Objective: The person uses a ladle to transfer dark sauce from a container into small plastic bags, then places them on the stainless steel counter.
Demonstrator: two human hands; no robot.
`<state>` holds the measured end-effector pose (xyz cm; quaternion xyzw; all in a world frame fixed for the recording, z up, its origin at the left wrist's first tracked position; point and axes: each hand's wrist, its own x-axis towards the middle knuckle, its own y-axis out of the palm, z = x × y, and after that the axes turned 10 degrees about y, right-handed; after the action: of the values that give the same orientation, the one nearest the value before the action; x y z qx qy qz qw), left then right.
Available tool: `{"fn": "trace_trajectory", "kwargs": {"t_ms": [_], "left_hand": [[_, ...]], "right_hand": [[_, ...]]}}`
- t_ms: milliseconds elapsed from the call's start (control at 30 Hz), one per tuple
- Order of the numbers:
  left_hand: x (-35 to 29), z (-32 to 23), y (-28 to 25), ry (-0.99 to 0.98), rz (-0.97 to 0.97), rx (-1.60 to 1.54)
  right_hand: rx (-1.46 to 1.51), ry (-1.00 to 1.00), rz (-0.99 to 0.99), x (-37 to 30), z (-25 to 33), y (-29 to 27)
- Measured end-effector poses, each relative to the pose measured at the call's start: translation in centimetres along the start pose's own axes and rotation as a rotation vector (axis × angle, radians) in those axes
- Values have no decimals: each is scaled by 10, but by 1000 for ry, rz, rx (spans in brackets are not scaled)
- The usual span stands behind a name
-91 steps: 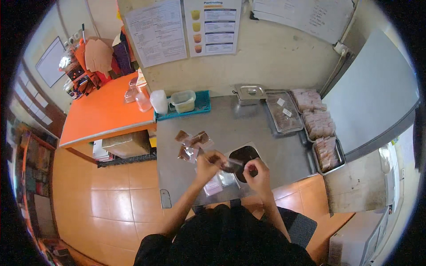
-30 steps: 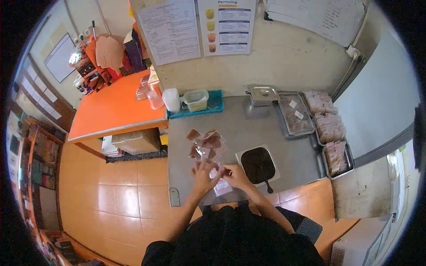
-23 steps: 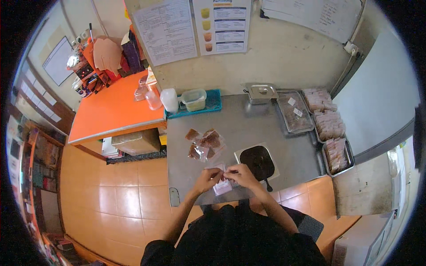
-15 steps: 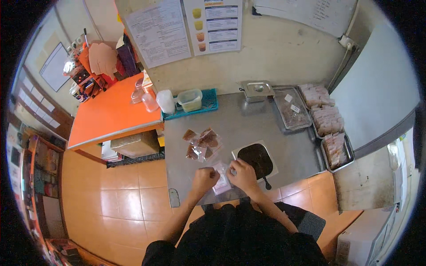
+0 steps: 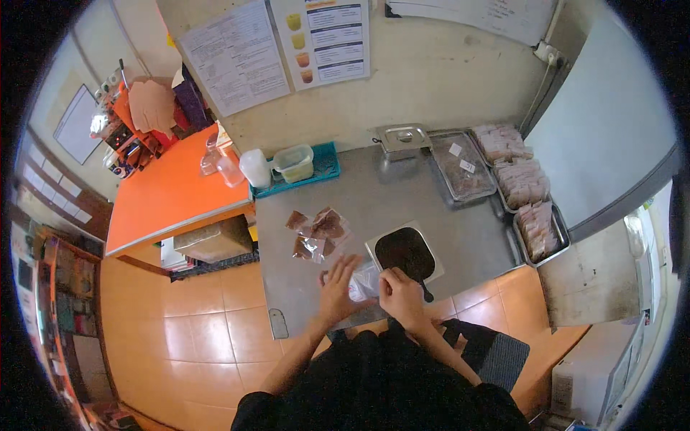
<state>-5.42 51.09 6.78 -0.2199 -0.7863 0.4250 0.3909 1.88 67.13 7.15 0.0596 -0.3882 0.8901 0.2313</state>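
Note:
A small clear plastic bag (image 5: 364, 283) lies between my hands at the table's front edge. My left hand (image 5: 338, 293) is open beside the bag's left side, its fingers stretched out and slightly blurred. My right hand (image 5: 401, 296) is closed in a pinch at the bag's right edge; the fingertips are partly hidden. Just beyond it stands a square metal pan (image 5: 438, 268) with a dark brown filling (image 5: 405, 253). A dark spoon handle (image 5: 428, 294) sticks out over the pan's near rim. Several clear sachets of brown contents (image 5: 321, 232) lie in a loose pile beyond my left hand.
Trays of packed sachets (image 5: 523, 183) line the table's right end, beside a covered steel tray (image 5: 463, 172). A lidded steel pan (image 5: 404, 141) stands at the back. Left of it is a teal tray (image 5: 327, 169) holding plastic tubs. An orange counter (image 5: 162, 190) adjoins on the left.
My left hand has opened from a closed grip, its fingers now spread beside the bag. My right hand stays pinched at the bag. The whole view has shifted slightly.

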Motion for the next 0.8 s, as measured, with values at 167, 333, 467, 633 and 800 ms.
{"fn": "trace_trajectory", "kwargs": {"t_ms": [167, 333, 467, 633, 800], "left_hand": [[-9, -16, 26, 22, -8, -579], [-15, -13, 36, -171, -135, -534], [-15, -12, 38, -375, -100, -687], [-25, 1, 59, -607, -137, -1080], [-32, 3, 65, -705, -151, -1171]], "right_hand": [[40, 235, 113, -11, -2, -4], [-711, 227, -334, -34, -58, -11], [-178, 393, -42, -40, -96, -11], [670, 601, -130, -12, -81, -14], [525, 437, -225, -8, -81, -9]]}}
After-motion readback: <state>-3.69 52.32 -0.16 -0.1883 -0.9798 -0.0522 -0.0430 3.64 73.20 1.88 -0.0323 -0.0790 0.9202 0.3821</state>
